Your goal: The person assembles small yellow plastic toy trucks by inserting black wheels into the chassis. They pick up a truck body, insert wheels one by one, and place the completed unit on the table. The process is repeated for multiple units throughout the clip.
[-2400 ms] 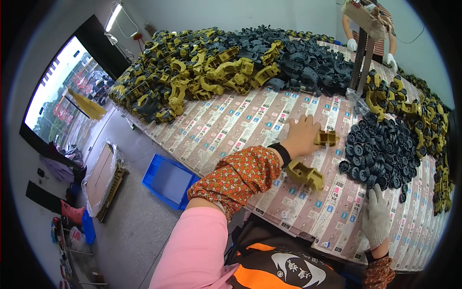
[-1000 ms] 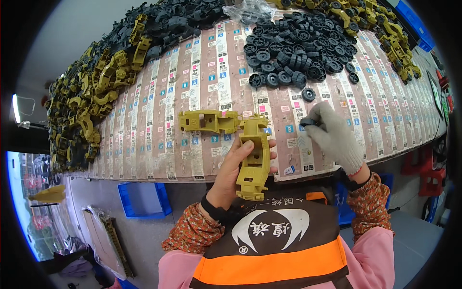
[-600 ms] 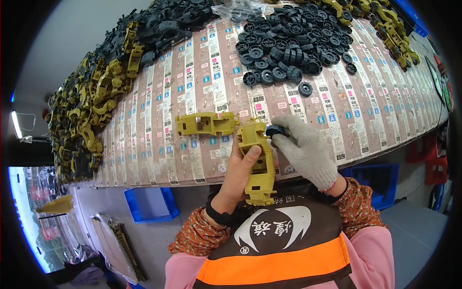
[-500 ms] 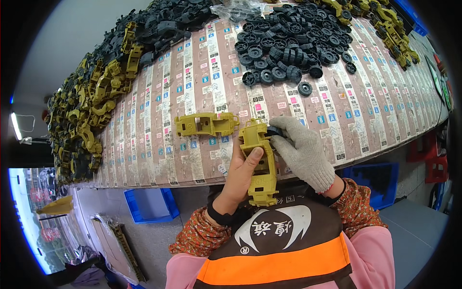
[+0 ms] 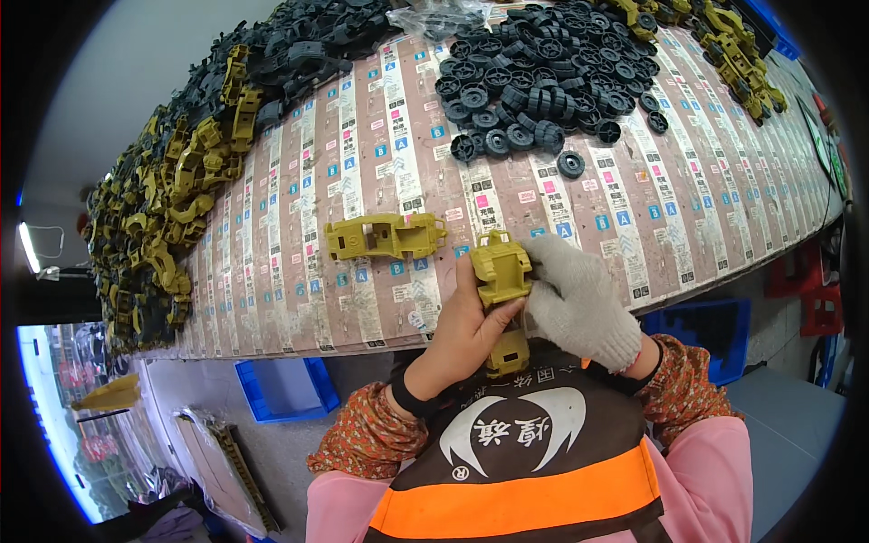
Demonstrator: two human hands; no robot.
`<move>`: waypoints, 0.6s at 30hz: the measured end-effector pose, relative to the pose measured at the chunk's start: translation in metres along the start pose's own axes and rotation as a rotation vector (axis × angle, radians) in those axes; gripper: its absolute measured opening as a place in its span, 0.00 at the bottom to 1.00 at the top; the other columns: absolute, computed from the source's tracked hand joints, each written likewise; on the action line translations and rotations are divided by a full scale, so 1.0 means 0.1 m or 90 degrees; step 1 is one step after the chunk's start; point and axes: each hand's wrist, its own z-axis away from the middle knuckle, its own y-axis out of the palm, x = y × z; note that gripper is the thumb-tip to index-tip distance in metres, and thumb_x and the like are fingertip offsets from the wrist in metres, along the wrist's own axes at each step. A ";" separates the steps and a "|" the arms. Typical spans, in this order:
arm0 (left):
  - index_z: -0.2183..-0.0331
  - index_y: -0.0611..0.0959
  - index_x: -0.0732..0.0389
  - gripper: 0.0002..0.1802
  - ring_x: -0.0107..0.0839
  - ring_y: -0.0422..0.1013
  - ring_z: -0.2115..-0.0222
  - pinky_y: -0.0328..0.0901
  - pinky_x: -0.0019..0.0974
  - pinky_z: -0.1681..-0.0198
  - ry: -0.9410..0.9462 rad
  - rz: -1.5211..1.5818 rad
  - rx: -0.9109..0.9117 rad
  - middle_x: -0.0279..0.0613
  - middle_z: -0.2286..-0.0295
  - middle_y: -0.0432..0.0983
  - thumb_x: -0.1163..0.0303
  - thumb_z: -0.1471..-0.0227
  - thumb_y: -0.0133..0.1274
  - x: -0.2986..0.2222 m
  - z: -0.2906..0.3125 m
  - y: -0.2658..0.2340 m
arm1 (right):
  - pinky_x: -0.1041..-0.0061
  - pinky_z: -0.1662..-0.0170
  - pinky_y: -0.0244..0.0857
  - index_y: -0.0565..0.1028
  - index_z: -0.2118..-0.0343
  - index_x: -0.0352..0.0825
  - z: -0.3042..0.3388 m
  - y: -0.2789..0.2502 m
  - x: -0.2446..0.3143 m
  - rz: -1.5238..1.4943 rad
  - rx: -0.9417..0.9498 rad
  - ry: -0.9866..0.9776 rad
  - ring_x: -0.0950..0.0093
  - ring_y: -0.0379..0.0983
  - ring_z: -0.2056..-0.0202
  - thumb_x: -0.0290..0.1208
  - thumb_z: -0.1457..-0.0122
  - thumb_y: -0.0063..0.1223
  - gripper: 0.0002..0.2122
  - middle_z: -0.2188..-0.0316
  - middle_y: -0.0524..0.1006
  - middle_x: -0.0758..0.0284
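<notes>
Upright in front of my apron is a yellow plastic toy vehicle chassis (image 5: 503, 271). My bare left hand (image 5: 460, 333) is closed round its left side, thumb across the front. Against its right side press the bent fingers of my right hand (image 5: 584, 306), in a grey knitted glove; the fingertips are partly behind the chassis, and any wheel under them is hidden. A second yellow chassis (image 5: 385, 237) lies on the table just left of my hands. Beyond them a single black toy wheel (image 5: 570, 164) rests at the near edge of a wheel heap (image 5: 543, 77).
Yellow chassis are piled along the table's left edge (image 5: 167, 217), with black plastic parts (image 5: 317, 36) behind. More yellow chassis with wheels (image 5: 738, 63) lie far right. Below the table's near edge stand blue bins (image 5: 288, 389) and red stools (image 5: 819, 312).
My hands have turned the chassis and brought its upper end slightly right and down. The black wheel that showed at my gloved fingers is now out of sight.
</notes>
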 end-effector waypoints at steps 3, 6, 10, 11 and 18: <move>0.37 0.58 0.66 0.36 0.55 0.78 0.49 0.71 0.46 0.47 0.035 -0.054 0.035 0.58 0.50 0.79 0.60 0.33 0.57 -0.01 -0.06 -0.06 | 0.61 0.60 0.75 0.76 0.50 0.27 -0.02 -0.09 0.07 -0.062 0.035 0.068 0.54 0.83 0.64 0.22 0.42 0.52 0.17 0.64 0.82 0.50; 0.36 0.57 0.66 0.37 0.54 0.78 0.48 0.70 0.46 0.46 0.021 -0.086 0.082 0.58 0.49 0.78 0.60 0.34 0.58 0.01 -0.06 -0.09 | 0.64 0.62 0.75 0.76 0.49 0.27 -0.02 -0.17 0.11 -0.087 0.082 0.179 0.63 0.84 0.67 0.24 0.42 0.54 0.17 0.65 0.83 0.55; 0.34 0.56 0.63 0.40 0.46 0.77 0.46 0.70 0.43 0.45 0.015 0.004 0.080 0.51 0.46 0.76 0.61 0.34 0.60 0.11 -0.08 -0.04 | 0.65 0.64 0.75 0.76 0.50 0.28 -0.06 -0.26 0.05 0.205 0.102 0.038 0.66 0.83 0.69 0.26 0.41 0.56 0.16 0.66 0.84 0.56; 0.33 0.57 0.62 0.39 0.42 0.76 0.47 0.71 0.42 0.45 -0.029 0.099 0.055 0.48 0.46 0.76 0.61 0.34 0.60 0.10 -0.09 -0.01 | 0.63 0.64 0.75 0.76 0.51 0.29 -0.14 -0.30 -0.02 0.164 0.093 0.017 0.62 0.82 0.69 0.26 0.41 0.55 0.15 0.67 0.84 0.55; 0.37 0.65 0.57 0.33 0.26 0.76 0.53 0.75 0.34 0.51 -0.188 0.500 -0.112 0.36 0.51 0.76 0.61 0.34 0.62 -0.12 -0.16 -0.19 | 0.56 0.57 0.74 0.78 0.54 0.33 -0.89 -0.73 -0.45 0.520 -0.103 -0.091 0.53 0.80 0.61 0.29 0.41 0.58 0.13 0.64 0.81 0.55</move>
